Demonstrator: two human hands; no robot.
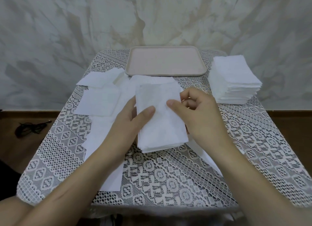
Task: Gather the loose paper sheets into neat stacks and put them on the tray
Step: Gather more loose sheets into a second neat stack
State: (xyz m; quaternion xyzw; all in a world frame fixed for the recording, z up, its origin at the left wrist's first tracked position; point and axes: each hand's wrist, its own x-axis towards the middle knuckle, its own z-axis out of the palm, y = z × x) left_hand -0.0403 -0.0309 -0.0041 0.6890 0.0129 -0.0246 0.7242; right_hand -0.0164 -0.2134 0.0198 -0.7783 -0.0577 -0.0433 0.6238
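A small stack of white paper sheets [160, 127] sits lifted at the table's middle, held between both hands. My left hand [128, 122] grips its left edge with the thumb on top. My right hand [197, 112] grips the right edge, its thumb pressing the top sheet. Loose white sheets [98, 100] lie scattered to the left and under the held stack. A tall neat stack of sheets [234, 80] stands at the right. The pink tray [166, 62] sits at the far middle with nothing on it.
A white lace cloth [177, 175] covers the small table. More flat sheets [104, 158] lie under my left forearm. A marbled wall rises behind, and a black cable [28, 127] lies on the floor to the left.
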